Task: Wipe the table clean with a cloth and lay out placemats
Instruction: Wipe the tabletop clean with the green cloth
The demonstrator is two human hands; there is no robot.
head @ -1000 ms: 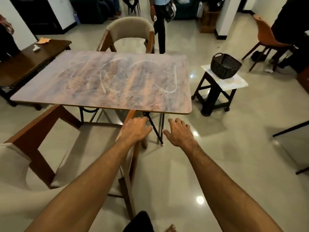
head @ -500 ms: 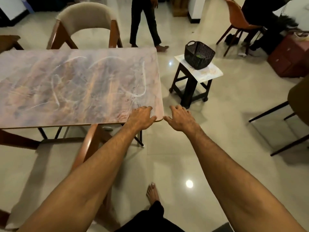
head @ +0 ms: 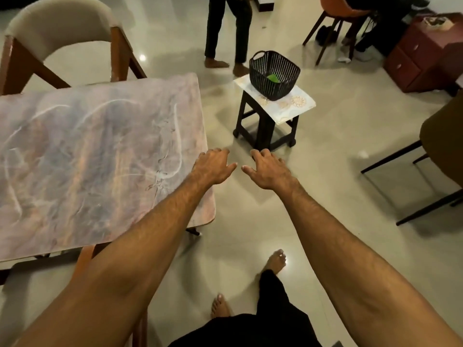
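The table (head: 95, 159) has a brown marbled top streaked with white smears and fills the left of the view. My left hand (head: 213, 166) hovers over its right edge, fingers relaxed, holding nothing. My right hand (head: 269, 170) is beside it over the floor, also empty with loose fingers. Ahead of both hands a black slatted basket (head: 274, 75) stands on a patterned placemat (head: 298, 103) that lies on a small dark stool (head: 263, 126). Something green (head: 272, 77) lies inside the basket.
A beige chair with a wooden frame (head: 60, 38) stands behind the table, another chair's wooden back (head: 85, 256) at its near side. A person's legs (head: 225, 33) stand beyond the stool. A dark chair (head: 441, 156) is at right, a red cabinet (head: 423, 53) at far right.
I have stepped forward and to the right; the stool and basket are nearer. Both hands have moved from the table's near corner to beside its right edge.
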